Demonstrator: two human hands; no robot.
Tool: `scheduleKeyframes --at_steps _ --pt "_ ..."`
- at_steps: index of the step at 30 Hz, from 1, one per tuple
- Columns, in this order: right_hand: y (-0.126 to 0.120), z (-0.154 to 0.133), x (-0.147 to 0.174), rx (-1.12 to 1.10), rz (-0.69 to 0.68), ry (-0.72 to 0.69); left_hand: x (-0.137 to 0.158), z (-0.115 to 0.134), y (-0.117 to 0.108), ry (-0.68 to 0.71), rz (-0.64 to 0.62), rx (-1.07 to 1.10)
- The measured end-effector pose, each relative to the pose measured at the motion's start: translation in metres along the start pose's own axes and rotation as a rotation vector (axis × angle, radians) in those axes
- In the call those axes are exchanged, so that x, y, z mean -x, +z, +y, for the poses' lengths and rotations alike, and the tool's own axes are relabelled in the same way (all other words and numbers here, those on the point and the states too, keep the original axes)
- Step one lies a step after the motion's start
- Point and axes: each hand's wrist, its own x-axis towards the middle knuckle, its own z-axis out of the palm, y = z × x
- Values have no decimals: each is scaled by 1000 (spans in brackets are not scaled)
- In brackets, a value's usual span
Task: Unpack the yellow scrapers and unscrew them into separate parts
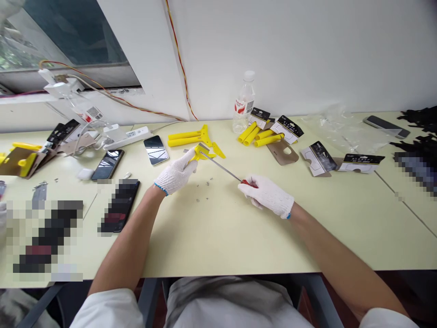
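My left hand (175, 175), in a white knit glove, grips a yellow plastic scraper head (197, 153) with a metal plate at its top. In my right hand (268, 196), gloved too, is a screwdriver (225, 170) with a red handle; its long shaft slants up to the scraper head, and its tip is at or close to it. Several small screws (207, 183) lie scattered on the table below. Just behind my left hand are yellow scraper handles (186, 139) and a flat yellow piece (217, 150).
Behind stand a water bottle (244, 109), yellow tubes (268, 138) and packaging cards (288, 130). More cards (362, 163) and a clear plastic bag (351, 130) lie right. Phones (156, 150) and a power strip (131, 138) are left. A co-worker's glove shows at the left edge.
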Motion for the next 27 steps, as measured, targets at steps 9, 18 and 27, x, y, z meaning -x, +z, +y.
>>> scheduleKeyframes --at_steps 9,18,27 --pt "0 3 -1 -104 -56 -14 1 0 1 0 6 0" --pt "0 7 -4 -99 -46 -84 1 0 -1 2 1 10" --pt "5 3 -4 73 77 -135 2 3 -1 14 16 32"
